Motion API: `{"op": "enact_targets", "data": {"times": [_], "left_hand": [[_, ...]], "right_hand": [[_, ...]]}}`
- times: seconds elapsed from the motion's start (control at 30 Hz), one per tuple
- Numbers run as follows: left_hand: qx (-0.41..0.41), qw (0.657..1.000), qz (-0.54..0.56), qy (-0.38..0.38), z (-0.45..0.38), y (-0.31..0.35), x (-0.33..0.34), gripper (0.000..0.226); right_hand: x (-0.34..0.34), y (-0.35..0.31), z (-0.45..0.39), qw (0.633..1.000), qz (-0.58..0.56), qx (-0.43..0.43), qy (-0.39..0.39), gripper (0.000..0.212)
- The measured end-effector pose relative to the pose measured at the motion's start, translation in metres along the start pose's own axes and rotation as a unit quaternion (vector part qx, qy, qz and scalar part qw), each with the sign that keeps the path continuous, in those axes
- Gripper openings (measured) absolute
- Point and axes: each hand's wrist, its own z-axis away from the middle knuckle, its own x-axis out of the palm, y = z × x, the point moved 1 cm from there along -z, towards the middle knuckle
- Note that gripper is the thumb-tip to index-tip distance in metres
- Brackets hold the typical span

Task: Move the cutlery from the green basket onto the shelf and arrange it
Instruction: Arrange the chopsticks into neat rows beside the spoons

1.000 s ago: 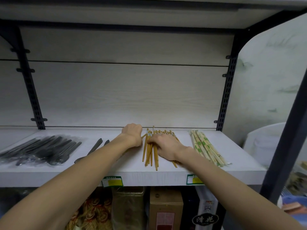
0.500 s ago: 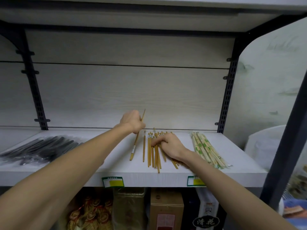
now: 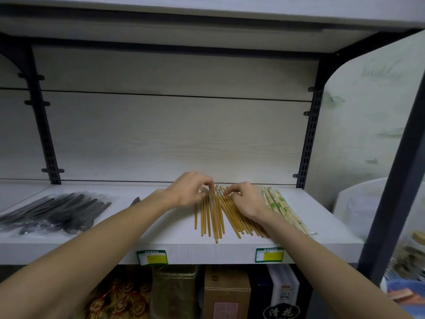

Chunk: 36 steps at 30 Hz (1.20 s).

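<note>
Head view: chopsticks point(image 3: 216, 215) are spread on the shelf point(image 3: 174, 247) — far tips pinched by left hand point(image 3: 187, 192) and right hand point(image 3: 246, 199), apparently so ends can be squared.

Brown wooden chopsticks point(image 3: 217, 217) lie loose on the white shelf point(image 3: 174, 238) at lower centre of the frame, fanned so that their far ends converge near the back panel and their near ends spread toward the front edge; some far ends are hidden under the hands. Paper-wrapped chopsticks point(image 3: 284, 209) with green print lie in a slanted bundle just right of them. Black cutlery in clear wrapping point(image 3: 55, 211) lies at the lower left of the frame, well apart on the same shelf.
</note>
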Motion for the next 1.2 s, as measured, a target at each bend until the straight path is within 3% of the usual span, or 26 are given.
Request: {"op": "enact_targets", "data": {"times": [0.23,0.37,0.47,0.53,0.7,0.87,1.03,1.2], "left_hand": [[-0.082,0.986,0.134,-0.048,0.017,-0.007,0.018,0.029],[-0.142,0.985,0.093,-0.032,0.016,-0.011,0.025,0.022],[-0.200,0.966,0.063,-0.150,0.017,-0.011,0.045,0.080],[-0.214,0.955,0.032,-0.204,0.014,-0.012,0.059,0.092],[-0.198,0.952,0.005,-0.232,0.012,-0.008,0.056,0.084],[-0.178,0.956,0.006,-0.233,0.017,0.005,0.057,0.083],[-0.161,0.978,0.009,-0.136,0.016,0.016,0.048,0.060],[-0.177,0.958,0.015,-0.224,0.002,0.010,0.060,0.069]], "right_hand": [[0.000,0.008,-0.005,0.998,0.022,0.060,-0.027,0.033],[0.011,0.006,-0.004,0.988,0.101,0.075,-0.090,0.058],[0.025,0.001,0.000,0.970,0.165,0.093,-0.151,0.076],[0.031,-0.001,0.002,0.966,0.179,0.104,-0.153,0.079],[0.029,-0.001,-0.002,0.974,0.134,0.141,-0.118,0.081],[0.034,-0.003,0.003,0.965,0.177,0.139,-0.138,0.075],[0.030,-0.005,0.002,0.968,0.175,0.128,-0.128,0.063],[0.029,-0.001,-0.004,0.968,0.190,0.074,-0.146,0.064]]}}
